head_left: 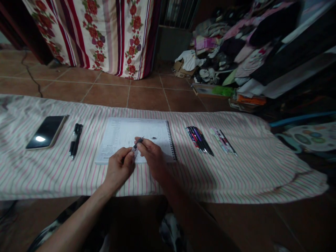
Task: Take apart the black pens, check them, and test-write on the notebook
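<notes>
Seen from the head camera, we find both hands meeting above a white spiral-bound notebook (126, 131) with printed pages, which lies open on a low table (252, 147) covered in pale cloth with pink and grey-green stripes. The left hand (121, 163) closes its grip on the near end of a slim dark pen with a paler grey section (137, 144); the right hand (150, 148) pinches the same pen nearer its far end. We see this pen tilted, its narrow end directed away from the body and slightly to the right. A small dark piece (153, 138) rests on the page, just beyond the right hand; its exact form is too small to tell.

To the left of the notebook we note two black pens with clear sections (75, 140), side by side, and farther left a black smartphone with a light-coloured edge (47, 132). To the right lie a bundle of dark, red and purple pens (198, 140) and, beyond it, a smaller group of pale and dark slender pens (223, 140). Past the table we observe a brown tiled floor (147, 96) and a floral striped curtain (110, 38).
</notes>
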Demonstrator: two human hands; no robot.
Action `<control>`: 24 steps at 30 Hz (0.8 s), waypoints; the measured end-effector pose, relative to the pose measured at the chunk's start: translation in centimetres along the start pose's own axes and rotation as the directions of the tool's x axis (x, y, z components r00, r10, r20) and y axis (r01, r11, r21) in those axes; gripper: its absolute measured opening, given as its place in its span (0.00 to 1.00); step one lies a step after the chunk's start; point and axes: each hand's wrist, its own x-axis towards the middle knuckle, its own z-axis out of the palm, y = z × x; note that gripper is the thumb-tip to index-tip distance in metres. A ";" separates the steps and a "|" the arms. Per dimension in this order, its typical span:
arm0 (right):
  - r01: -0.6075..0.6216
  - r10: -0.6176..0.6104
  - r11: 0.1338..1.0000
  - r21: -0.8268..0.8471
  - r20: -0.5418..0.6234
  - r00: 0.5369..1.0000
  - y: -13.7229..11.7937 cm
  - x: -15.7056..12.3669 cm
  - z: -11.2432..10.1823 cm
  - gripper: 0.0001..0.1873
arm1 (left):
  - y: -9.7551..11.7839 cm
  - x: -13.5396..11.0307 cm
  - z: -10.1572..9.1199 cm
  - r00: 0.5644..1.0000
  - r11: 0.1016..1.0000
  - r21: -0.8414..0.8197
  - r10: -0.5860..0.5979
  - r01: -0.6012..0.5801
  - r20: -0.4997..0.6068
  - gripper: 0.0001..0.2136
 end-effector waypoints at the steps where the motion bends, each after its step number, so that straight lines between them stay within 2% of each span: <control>1: -0.011 0.011 1.000 0.009 0.001 1.000 0.0 0.0 -0.1 0.16 | 0.0 0.0 0.0 1.000 1.000 -0.015 -0.012 0.012 0.013 0.12; 5: -0.036 0.037 0.999 0.031 -0.040 0.999 0.1 0.2 -0.1 0.13 | -0.2 0.1 -0.1 1.000 1.000 -0.017 -0.006 0.006 0.005 0.12; 13: -0.023 0.021 0.999 -0.024 -0.084 0.996 0.2 0.2 0.4 0.10 | -0.7 -0.3 0.2 0.984 0.981 0.138 0.153 -0.139 -0.095 0.14; 17: -0.020 0.013 0.998 -0.067 -0.117 0.993 0.6 0.1 0.5 0.11 | -0.8 -0.3 0.4 0.974 0.970 0.184 0.184 -0.159 -0.128 0.13; 20: -0.008 0.005 1.000 -0.025 -0.084 0.996 0.4 0.0 0.3 0.10 | -0.4 -0.3 0.4 0.988 0.984 0.138 0.122 -0.109 -0.097 0.12; 24: -0.042 0.042 0.998 0.047 0.001 0.999 -0.2 -0.1 -0.3 0.13 | -0.3 -0.3 0.7 0.999 0.998 -0.057 -0.027 0.029 0.030 0.12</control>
